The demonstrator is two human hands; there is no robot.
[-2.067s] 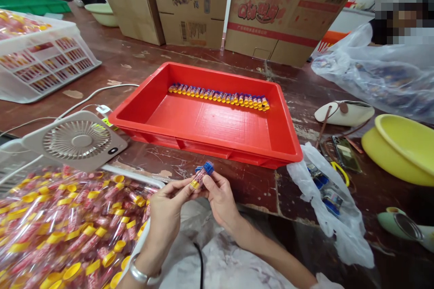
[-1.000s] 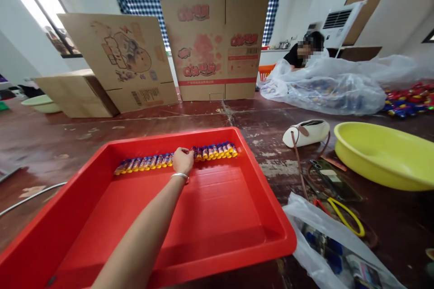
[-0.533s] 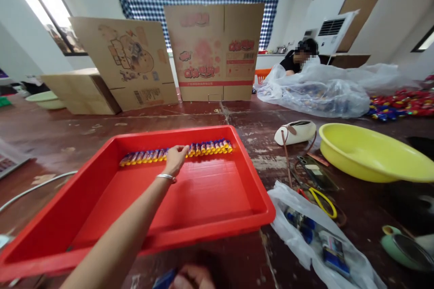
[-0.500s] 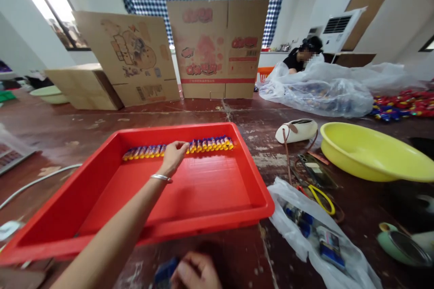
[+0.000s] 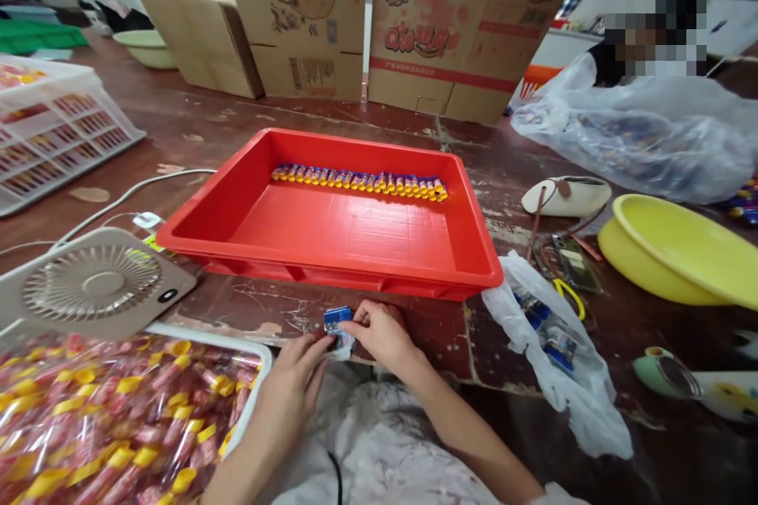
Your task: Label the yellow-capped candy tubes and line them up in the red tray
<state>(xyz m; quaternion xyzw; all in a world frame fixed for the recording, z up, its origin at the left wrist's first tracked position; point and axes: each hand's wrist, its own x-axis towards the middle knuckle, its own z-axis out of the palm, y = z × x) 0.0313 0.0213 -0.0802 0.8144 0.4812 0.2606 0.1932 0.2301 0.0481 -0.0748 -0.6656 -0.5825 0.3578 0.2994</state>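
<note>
Lower left of frame: I log yellow-capped tubes (image 5: 127,390). Lower centre: left hand (image 5: 294,367), fingertips by the blue packet (image 5: 336,317) at the worktop's (image 5: 438,331) near edge; then right hand (image 5: 384,338), thumb at the packet. I cannot tell whether either grip is closed.
</note>
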